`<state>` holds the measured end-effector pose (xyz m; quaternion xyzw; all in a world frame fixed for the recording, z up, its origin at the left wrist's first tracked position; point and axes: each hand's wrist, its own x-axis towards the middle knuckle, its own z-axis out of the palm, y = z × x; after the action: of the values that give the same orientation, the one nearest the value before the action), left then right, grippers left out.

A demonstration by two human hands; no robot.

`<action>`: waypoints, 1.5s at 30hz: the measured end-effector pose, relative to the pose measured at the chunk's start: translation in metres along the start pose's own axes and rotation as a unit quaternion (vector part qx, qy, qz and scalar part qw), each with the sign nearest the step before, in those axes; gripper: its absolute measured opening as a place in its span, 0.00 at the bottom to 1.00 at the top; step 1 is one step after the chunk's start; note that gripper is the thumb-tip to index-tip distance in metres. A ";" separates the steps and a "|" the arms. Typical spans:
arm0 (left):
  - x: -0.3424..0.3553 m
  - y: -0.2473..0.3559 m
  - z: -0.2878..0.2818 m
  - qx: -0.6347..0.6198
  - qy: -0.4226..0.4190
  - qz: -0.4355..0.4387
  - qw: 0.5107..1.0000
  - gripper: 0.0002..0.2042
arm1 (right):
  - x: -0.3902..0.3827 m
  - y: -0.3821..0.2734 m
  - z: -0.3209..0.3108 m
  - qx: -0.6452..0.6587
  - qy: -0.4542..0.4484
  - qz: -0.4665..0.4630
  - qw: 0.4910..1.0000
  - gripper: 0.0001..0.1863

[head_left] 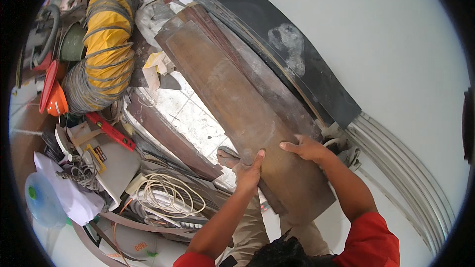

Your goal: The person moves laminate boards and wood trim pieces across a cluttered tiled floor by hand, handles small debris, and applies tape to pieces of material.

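With the left hand [249,172] and right hand [308,149] clasping opposite long edges of the brown board [232,99], which slants away left of the black panel [297,54], an even, matched grip should best prevent twisting.

Long board [237,99] between left hand [248,172] and right hand [308,149]. Panel stack [242,7] right of board, pipes [405,164] right of right hand. Duct [108,44] far left, spirit level [111,131] before it, cable coil [170,195] left of left hand.

Fingers of L hand [249,173] mostly hidden under brown board [237,104]; L sleeve [194,260] cut off @ btm.
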<state>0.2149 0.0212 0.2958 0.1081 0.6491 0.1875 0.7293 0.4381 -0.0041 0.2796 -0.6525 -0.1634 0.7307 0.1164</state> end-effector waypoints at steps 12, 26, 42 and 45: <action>0.088 -0.090 0.094 0.100 -0.086 -0.146 0.981 0.47 | 0.052 0.104 -0.120 -0.122 0.103 -0.049 0.986 0.55; 0.136 -0.113 0.074 0.081 -0.189 -0.195 0.959 0.49 | 0.086 0.149 -0.093 -0.216 0.256 -0.073 0.939 0.43; 0.020 -0.142 -0.115 0.457 -0.107 -0.078 0.880 0.27 | 0.035 0.129 0.002 -0.377 0.230 -0.037 0.897 0.21; -0.030 -0.133 -0.141 0.521 0.000 -0.016 0.853 0.25 | 0.063 0.106 0.011 -0.419 0.180 -0.059 0.888 0.21</action>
<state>0.0912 -0.1241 0.2504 0.4621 0.6531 -0.1899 0.5691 0.4238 -0.0784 0.1818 -0.7504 -0.4688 0.4558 -0.0971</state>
